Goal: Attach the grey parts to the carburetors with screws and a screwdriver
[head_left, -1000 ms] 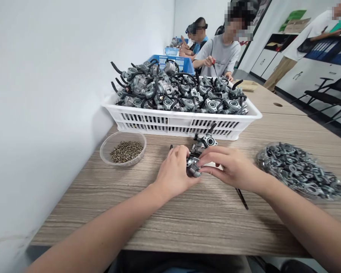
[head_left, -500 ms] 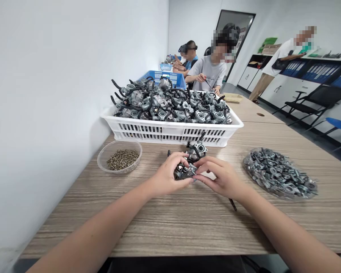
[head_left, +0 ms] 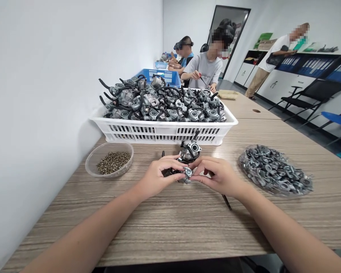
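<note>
My left hand (head_left: pixel 156 175) is closed round a carburetor (head_left: pixel 168 173), low over the table in front of me. Fingers and thumb of my right hand (head_left: pixel 216 173) pinch a small grey metal flange (head_left: pixel 188 172) at the carburetor's right end. Whether this flange is loose or fixed to the body I cannot tell. Just behind my hands a second carburetor (head_left: pixel 191 150) with black hose rests on the table. A thin dark rod (head_left: pixel 226 202) sticks out from under my right wrist; its other end is hidden.
Carburetors fill a white basket (head_left: pixel 159 132) behind my hands. Brass-coloured screws lie in a clear bowl (head_left: pixel 88 167) at left. Grey metal flanges heap in a clear tray (head_left: pixel 275 170) at right. A co-worker (head_left: pixel 206 66) holds a screwdriver across the table; a wall borders the left side.
My hands have turned the carburetor slightly, so the grey flange's face shows more. The view has shifted a little, and everything sits further left.
</note>
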`<act>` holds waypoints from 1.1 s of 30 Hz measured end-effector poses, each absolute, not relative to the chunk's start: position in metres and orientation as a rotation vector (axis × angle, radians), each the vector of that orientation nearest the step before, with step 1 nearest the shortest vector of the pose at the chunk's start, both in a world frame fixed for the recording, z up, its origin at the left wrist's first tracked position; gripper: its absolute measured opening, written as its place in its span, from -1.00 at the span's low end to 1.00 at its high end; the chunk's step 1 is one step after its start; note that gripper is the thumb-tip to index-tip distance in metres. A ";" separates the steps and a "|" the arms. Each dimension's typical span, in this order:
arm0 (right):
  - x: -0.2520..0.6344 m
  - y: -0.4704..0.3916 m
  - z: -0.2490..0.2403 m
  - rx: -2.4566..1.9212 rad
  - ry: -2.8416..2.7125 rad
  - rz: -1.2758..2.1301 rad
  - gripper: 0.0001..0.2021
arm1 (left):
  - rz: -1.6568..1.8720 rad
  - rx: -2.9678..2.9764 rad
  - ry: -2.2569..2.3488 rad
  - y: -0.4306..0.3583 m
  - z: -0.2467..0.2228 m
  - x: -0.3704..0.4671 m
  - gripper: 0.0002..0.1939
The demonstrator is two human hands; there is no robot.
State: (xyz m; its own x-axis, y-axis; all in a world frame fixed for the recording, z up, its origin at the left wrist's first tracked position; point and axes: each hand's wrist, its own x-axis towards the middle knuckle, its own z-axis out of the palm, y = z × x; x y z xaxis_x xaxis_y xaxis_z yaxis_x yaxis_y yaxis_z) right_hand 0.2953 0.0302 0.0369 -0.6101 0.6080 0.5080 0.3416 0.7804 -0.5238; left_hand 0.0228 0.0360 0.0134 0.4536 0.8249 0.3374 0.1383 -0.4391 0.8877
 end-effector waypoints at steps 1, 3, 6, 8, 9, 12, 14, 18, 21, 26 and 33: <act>0.298 0.031 0.040 -0.686 -2.292 0.507 -0.87 | 1.029 1.867 0.815 0.036 0.013 0.023 -0.88; 0.306 0.033 0.049 -0.708 -2.321 0.498 -0.83 | 1.045 1.881 0.816 0.036 0.014 0.024 -0.90; 0.327 0.035 0.067 -1.082 -2.196 0.404 -0.71 | 1.069 1.907 0.799 0.037 0.015 0.024 -0.97; 0.341 0.037 0.073 -1.432 -2.069 0.322 -0.60 | 1.061 1.922 0.784 0.037 0.017 0.024 -0.94; 0.345 0.037 0.072 -1.567 -2.048 0.300 -0.57 | 1.058 1.923 0.782 0.037 0.018 0.024 -0.93; 0.345 0.038 0.054 -1.810 -2.100 0.199 -0.44 | 1.051 1.923 0.789 0.035 0.021 0.025 -0.93; 0.335 0.038 0.036 -1.904 -2.161 0.068 -0.36 | 1.036 1.945 0.778 0.035 0.022 0.024 -0.93; 0.312 0.040 0.014 -1.907 -2.445 0.033 -0.60 | 1.018 1.968 0.743 0.036 0.020 0.022 -0.94; 0.307 0.044 0.015 -1.893 -2.549 0.077 -0.82 | 1.003 1.957 0.712 0.039 0.017 0.020 -0.95; 0.320 0.047 0.036 -1.540 -2.297 0.435 -0.77 | 1.011 1.931 0.698 0.044 0.012 0.022 -0.94; 0.288 0.038 0.113 -0.707 -1.504 0.270 -0.87 | 1.059 1.924 0.681 0.043 0.010 0.024 -0.90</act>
